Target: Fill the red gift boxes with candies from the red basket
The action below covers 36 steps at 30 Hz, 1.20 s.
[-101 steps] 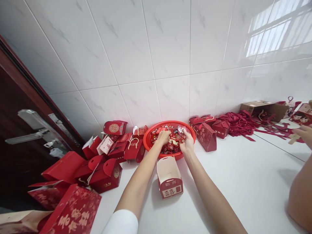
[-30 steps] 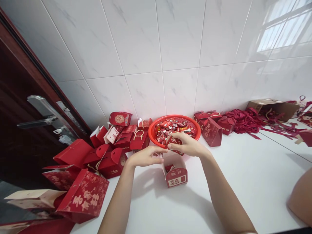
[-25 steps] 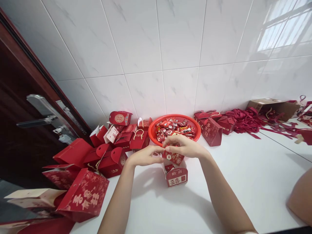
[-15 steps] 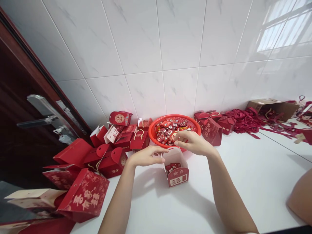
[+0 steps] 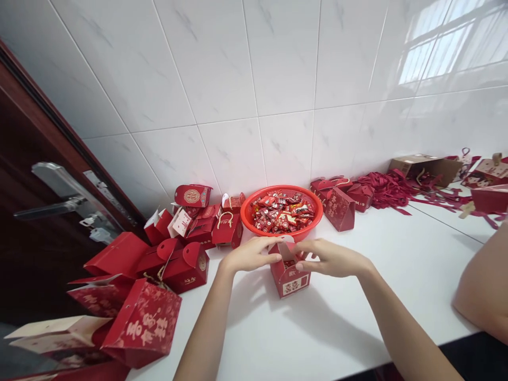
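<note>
A small red gift box [image 5: 293, 284] with pale characters on its front stands upright on the white table [image 5: 301, 338], its top uncovered. Some wrapped sweets show inside, partly hidden by fingers. My left hand [image 5: 251, 255] grips the box's upper left edge between thumb and fingers. On the upper right side, my right hand [image 5: 335, 258] has its bent fingers closed on the side flap. Right behind the box is a red plastic basket [image 5: 246, 219] holding many wrapped sweets [image 5: 280, 216].
Several red gift boxes [image 5: 184, 267] crowd the left, with larger ones [image 5: 145, 323] nearer. More boxes [image 5: 339, 209] stand right of the basket, beside a heap of dark red ribbons [image 5: 391, 188] and a cardboard box [image 5: 420, 166]. Another person's bare limb [image 5: 482, 286] is at the right edge.
My right hand has come down from the basket's front rim to the right side of the gift box. The box's side flaps now lean inward, and the view has shifted slightly right.
</note>
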Tool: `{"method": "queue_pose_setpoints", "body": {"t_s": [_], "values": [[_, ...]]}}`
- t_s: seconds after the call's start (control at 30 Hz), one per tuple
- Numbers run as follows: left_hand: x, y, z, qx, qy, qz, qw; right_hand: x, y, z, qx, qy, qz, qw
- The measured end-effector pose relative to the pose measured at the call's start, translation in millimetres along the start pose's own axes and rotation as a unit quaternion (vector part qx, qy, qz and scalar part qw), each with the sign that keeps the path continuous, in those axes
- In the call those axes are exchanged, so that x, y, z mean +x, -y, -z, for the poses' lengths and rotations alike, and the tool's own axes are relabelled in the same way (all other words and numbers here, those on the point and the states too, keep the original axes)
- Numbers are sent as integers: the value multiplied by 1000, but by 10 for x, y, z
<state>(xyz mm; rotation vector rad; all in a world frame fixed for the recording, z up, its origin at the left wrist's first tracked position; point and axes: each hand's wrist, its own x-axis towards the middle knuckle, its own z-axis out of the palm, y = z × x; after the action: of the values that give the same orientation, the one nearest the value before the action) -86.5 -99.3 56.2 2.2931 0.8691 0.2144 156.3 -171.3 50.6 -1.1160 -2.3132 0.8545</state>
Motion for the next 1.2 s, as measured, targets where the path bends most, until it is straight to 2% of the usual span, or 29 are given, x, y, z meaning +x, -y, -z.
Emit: {"method": "queue_pose_setpoints", "body": {"t_s": [0.07,0.13,0.27,0.5,0.77,1.0,1.2], "values": [[18,-45,-35,-2,5,-17,1000,-78,-29,-149,3,-19,14,1000],[30,-61,-58,-1,16,-23,1000,-156,-76,-296,6,-63,22,998],[54,-20,-84,17,24,-3,1000,-259,-158,-547,50,-151,17,987],[96,1,-83,14,29,8,999,-239,-251,-774,148,-253,-37,955],[121,22,-59,-13,43,24,999,-245,-338,-769,252,-253,-30,934],[129,89,-39,-44,70,13,996,-236,-388,-749,302,-231,-26,925],[142,109,-50,-61,71,14,996,-231,-453,-762,335,-217,-10,917]]}}
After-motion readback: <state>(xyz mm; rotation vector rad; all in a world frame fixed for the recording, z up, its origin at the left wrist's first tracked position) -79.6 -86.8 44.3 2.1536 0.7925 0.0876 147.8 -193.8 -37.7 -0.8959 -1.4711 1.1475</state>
